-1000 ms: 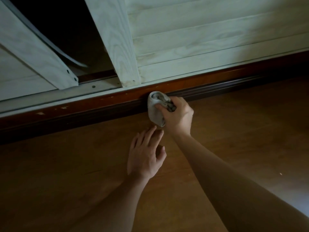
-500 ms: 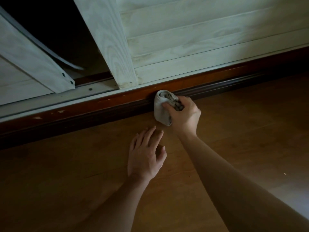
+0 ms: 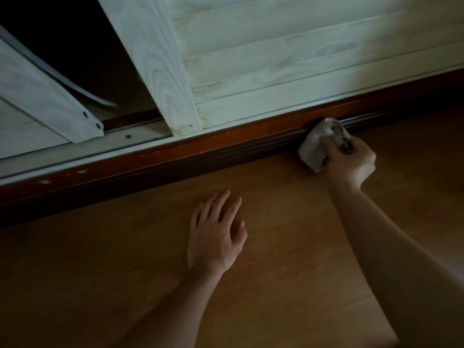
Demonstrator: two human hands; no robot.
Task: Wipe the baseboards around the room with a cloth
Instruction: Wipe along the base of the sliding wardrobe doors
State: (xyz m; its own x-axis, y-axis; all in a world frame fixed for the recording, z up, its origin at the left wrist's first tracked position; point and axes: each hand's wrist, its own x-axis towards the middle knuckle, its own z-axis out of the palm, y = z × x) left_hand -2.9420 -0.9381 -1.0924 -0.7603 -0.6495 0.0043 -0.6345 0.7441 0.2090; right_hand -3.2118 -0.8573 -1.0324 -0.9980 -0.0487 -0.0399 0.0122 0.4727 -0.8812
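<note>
1. The right hand [image 3: 351, 163] is gripping the cloth [image 3: 315, 146], with its fingers curling round the bunched wad so that it is presenting a firm pad rather than a loose flap.
2. The cloth is pressing against the face of the baseboard [image 3: 200, 153], at its moulded lower part just above the floor [image 3: 288, 259]. This is judged to be a wiping stroke in progress.
3. The left hand [image 3: 213, 237] is lying flat and open on the floor, near the baseboard but apart from it, holding nothing. It is probably bracing the person's weight.
4. Directly above the baseboard, a pale track [image 3: 75, 156] is carrying a white slatted door [image 3: 301, 59].
5. Left of the cloth along the baseboard, pale chips [image 3: 46, 182] are showing in the finish.
6. Right of the cloth, the baseboard is running into shadow, so more length is probably awaiting wiping.
</note>
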